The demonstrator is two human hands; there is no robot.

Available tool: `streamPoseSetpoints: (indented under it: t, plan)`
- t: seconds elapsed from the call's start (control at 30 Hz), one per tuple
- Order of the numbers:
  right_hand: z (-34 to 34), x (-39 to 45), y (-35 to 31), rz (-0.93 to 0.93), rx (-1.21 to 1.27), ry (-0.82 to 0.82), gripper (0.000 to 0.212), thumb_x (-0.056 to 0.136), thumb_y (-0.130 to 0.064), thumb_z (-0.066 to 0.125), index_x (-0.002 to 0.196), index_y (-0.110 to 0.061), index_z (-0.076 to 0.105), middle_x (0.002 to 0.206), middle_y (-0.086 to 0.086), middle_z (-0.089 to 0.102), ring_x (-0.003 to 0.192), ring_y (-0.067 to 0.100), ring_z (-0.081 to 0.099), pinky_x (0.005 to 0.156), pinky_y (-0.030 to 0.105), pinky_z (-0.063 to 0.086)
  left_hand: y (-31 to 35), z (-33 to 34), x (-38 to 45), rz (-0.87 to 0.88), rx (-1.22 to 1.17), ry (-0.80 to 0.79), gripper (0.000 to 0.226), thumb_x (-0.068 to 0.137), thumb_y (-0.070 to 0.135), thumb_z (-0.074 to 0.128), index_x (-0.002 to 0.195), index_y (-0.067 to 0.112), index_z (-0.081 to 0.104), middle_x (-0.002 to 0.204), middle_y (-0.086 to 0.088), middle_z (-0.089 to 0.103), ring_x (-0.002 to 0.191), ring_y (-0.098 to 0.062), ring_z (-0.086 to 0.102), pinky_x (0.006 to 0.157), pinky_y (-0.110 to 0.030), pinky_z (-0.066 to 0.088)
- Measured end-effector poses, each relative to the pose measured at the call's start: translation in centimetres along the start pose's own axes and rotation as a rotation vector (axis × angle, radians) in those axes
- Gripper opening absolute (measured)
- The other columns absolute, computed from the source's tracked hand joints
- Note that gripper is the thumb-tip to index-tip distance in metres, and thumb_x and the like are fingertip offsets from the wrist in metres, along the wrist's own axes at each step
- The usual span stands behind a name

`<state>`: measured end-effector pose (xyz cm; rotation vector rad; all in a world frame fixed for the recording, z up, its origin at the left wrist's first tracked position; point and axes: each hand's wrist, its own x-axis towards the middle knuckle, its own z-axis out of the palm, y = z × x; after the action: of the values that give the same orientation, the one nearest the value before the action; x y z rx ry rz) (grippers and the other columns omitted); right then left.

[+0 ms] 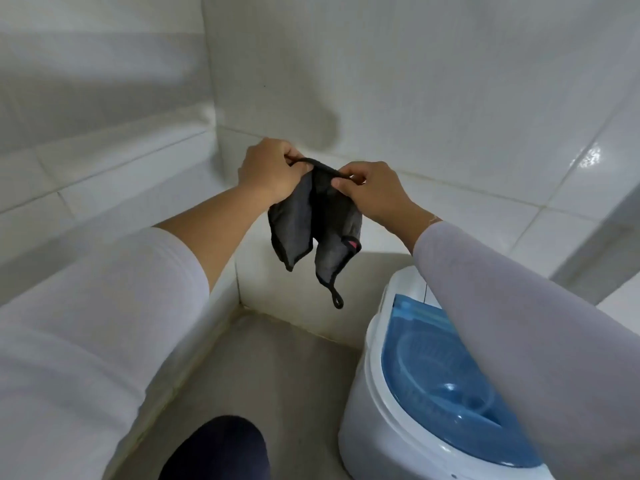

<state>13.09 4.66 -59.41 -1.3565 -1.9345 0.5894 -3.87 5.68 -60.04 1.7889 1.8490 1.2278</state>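
Observation:
A small dark grey cloth (294, 226) with black trim hangs in the air in front of a tiled corner. My left hand (270, 171) pinches its top edge at the left, and my right hand (372, 192) pinches the same edge at the right. The edge is pulled taut between them. Two folds of the cloth droop down, and a small black hanging loop (337, 301) dangles at the bottom. A pink tag (351, 244) shows on the right fold.
A white machine (360, 410) with a blue see-through lid (440, 382) stands on the floor at the lower right, under my right arm. White tiled walls (450, 98) meet in a corner behind the cloth. A tiled ledge (104, 188) runs along the left. My dark knee (218, 448) is at the bottom.

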Motion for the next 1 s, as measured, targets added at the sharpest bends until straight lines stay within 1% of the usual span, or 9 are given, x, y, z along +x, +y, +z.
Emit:
streamPoseSetpoints:
  t: [0.13, 0.3, 0.43, 0.53, 0.67, 0.77, 0.87, 0.93, 1.0]
  plan:
    - [-1.0, 4.3, -2.4, 0.009, 0.031, 0.003, 0.016, 0.088, -0.022, 0.058, 0.095, -0.013, 0.069, 0.085, 0.001, 0.063, 0.073, 0.014, 0.052, 0.065, 0.018, 0.041, 1.5, -2.3, 4.1, -0.035, -0.02, 0.02, 0.023, 0.083, 0.031, 0.069, 0.102, 0.018, 0.072, 0.103, -0.001, 0.072, 0.099, -0.02, 0.066, 0.093, -0.038, 0.052]
    - [-4.2, 7.4, -7.8, 0.01, -0.008, 0.009, 0.017, 0.091, -0.017, 0.052, 0.096, -0.008, 0.066, 0.087, -0.003, 0.061, 0.08, 0.015, 0.051, 0.076, 0.023, 0.038, 5.5, -7.3, 7.5, -0.049, -0.006, -0.036, 0.02, 0.083, 0.029, 0.069, 0.099, 0.018, 0.073, 0.093, 0.003, 0.069, 0.098, -0.02, 0.065, 0.09, -0.035, 0.053]
    - [-8.1, 9.7, -13.9, 0.015, -0.045, 0.052, 0.018, 0.092, -0.017, 0.05, 0.095, -0.008, 0.065, 0.083, -0.003, 0.06, 0.079, 0.016, 0.051, 0.063, 0.015, 0.035, 10.1, -12.7, 10.1, -0.055, -0.045, -0.052, 0.015, 0.082, 0.029, 0.07, 0.095, 0.021, 0.073, 0.084, 0.006, 0.064, 0.092, -0.016, 0.065, 0.086, -0.032, 0.053]
    - [-11.2, 11.2, -19.0, 0.029, -0.044, 0.078, 0.018, 0.092, -0.018, 0.05, 0.096, -0.009, 0.065, 0.083, -0.003, 0.059, 0.08, 0.016, 0.051, 0.068, 0.02, 0.035, 14.2, -17.3, 11.8, -0.042, -0.064, -0.061, 0.017, 0.083, 0.027, 0.07, 0.097, 0.017, 0.073, 0.089, 0.004, 0.067, 0.086, -0.012, 0.061, 0.08, -0.023, 0.048]
    - [-15.1, 13.0, -25.6, 0.005, -0.028, 0.1, 0.017, 0.092, -0.018, 0.05, 0.095, -0.009, 0.065, 0.081, -0.003, 0.059, 0.078, 0.016, 0.051, 0.063, 0.018, 0.035, 19.0, -23.7, 14.5, -0.055, -0.094, -0.079, 0.019, 0.081, 0.024, 0.073, 0.097, 0.015, 0.073, 0.087, 0.001, 0.067, 0.081, -0.01, 0.059, 0.066, -0.013, 0.044]
    - [-17.7, 14.5, -29.9, -0.017, 0.018, 0.145, 0.014, 0.09, -0.014, 0.051, 0.097, -0.013, 0.063, 0.072, -0.004, 0.055, 0.069, 0.013, 0.051, 0.057, 0.007, 0.035, 22.2, -28.0, 16.7, -0.041, -0.101, -0.099, 0.02, 0.081, 0.025, 0.074, 0.098, 0.015, 0.073, 0.087, 0.0, 0.066, 0.082, -0.012, 0.059, 0.069, -0.018, 0.045]
    - [-20.0, 16.2, -33.7, -0.06, 0.05, 0.19, 0.021, 0.089, -0.006, 0.047, 0.096, -0.018, 0.063, 0.059, -0.009, 0.046, 0.058, 0.006, 0.047, 0.057, 0.011, 0.039, 24.9, -31.4, 18.7, -0.031, -0.091, -0.086, 0.019, 0.084, 0.025, 0.069, 0.101, 0.017, 0.072, 0.092, 0.0, 0.068, 0.085, -0.012, 0.059, 0.07, -0.017, 0.042]
    - [-21.2, 17.5, -35.8, -0.1, 0.024, 0.209, 0.028, 0.088, -0.003, 0.045, 0.095, -0.02, 0.066, 0.063, -0.013, 0.05, 0.058, 0.005, 0.047, 0.06, 0.013, 0.039, 26.5, -32.8, 20.1, -0.03, -0.085, -0.066, 0.019, 0.087, 0.024, 0.066, 0.103, 0.017, 0.071, 0.1, -0.002, 0.07, 0.09, -0.015, 0.061, 0.077, -0.019, 0.042]
    - [-22.2, 18.9, -37.3, -0.127, 0.004, 0.232, 0.031, 0.088, -0.003, 0.043, 0.094, -0.021, 0.069, 0.078, -0.007, 0.063, 0.068, 0.008, 0.052, 0.071, 0.017, 0.043, 27.9, -33.8, 21.7, -0.045, -0.1, -0.057, 0.019, 0.087, 0.024, 0.066, 0.104, 0.017, 0.071, 0.105, -0.004, 0.07, 0.096, -0.018, 0.064, 0.081, -0.022, 0.045]
